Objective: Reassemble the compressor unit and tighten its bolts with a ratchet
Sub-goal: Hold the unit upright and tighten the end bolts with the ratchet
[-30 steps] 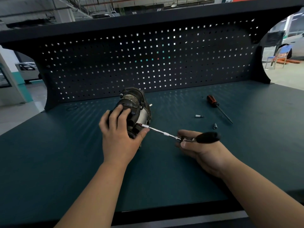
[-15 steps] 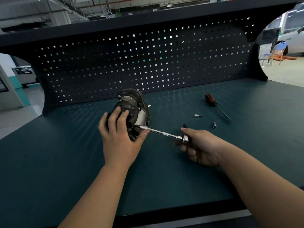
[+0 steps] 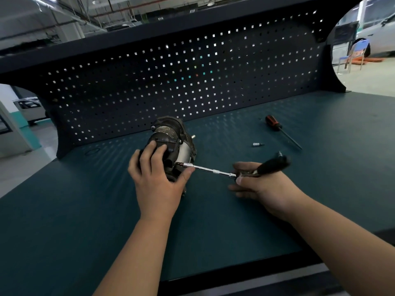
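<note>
The left hand point(image 3: 158, 184) still clasps the compressor point(image 3: 171, 133), fingers point(image 3: 159, 149) curled over its dark near end and thumb just under the ratchet's extension. The compressor lies on its side on the desk point(image 3: 85, 210), left of centre, in front of the pegboard point(image 3: 149, 82). The ratchet point(image 3: 213, 171) runs from the compressor's right flank to the right hand point(image 3: 263, 186), whose fingers grip its head. Half a second ago its black handle point(image 3: 273, 164) was hidden behind that hand; now it juts up and right, blurred. Further right lie a small bit point(image 3: 256, 144) and a screwdriver point(image 3: 275, 126).
</note>
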Motion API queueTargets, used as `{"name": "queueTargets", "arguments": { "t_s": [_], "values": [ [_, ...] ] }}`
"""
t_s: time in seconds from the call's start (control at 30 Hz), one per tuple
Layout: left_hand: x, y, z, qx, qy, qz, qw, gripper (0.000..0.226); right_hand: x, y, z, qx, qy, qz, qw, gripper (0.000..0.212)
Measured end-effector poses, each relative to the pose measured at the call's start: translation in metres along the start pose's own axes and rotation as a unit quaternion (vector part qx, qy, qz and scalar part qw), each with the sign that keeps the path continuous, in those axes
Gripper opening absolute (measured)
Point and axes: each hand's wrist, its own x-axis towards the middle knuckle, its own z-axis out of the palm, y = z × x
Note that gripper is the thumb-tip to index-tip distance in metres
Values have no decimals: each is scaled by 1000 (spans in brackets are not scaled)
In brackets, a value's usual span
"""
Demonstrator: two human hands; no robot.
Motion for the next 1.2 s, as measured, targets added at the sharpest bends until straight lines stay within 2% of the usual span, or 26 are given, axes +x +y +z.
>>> {"name": "queueTargets", "arguments": {
  "t_s": [0.07,0.17,0.33,0.47,0.6,0.7,0.83,1.03,1.17,1.2],
  "values": [
    [0,1,0,-2,2,0,1000,76,3,-1,-2,23,-1,16,1000,19],
    [0,2,-1,-8,-8,-9,1000,76,4,-3,-6,2,-3,28,1000,8],
    [-1,3,-2,-17,-14,-18,1000,77,12,-13,-7,-63,-40,125,989,35],
    [-1,3,-2,-18,-16,-16,1000,77,17,-19,-1,-118,-54,171,977,42],
    [0,2,-1,-19,-10,-15,1000,76,16,-11,-4,-58,-45,135,988,35],
    [0,1,-1,-18,-5,-15,1000,74,14,-3,-9,14,-44,65,997,11],
    [0,0,-1,-21,-8,-17,1000,73,11,6,-14,-113,-10,-47,992,32],
    [0,1,-1,-23,-10,-14,1000,73,14,5,-9,10,12,4,1000,17],
    [-1,1,-1,-24,-9,-12,1000,73,12,2,-10,1,-4,19,1000,4],
    [-1,2,-1,-25,-9,-13,1000,73,12,2,-11,-1,-8,24,1000,8]
  ]
}}
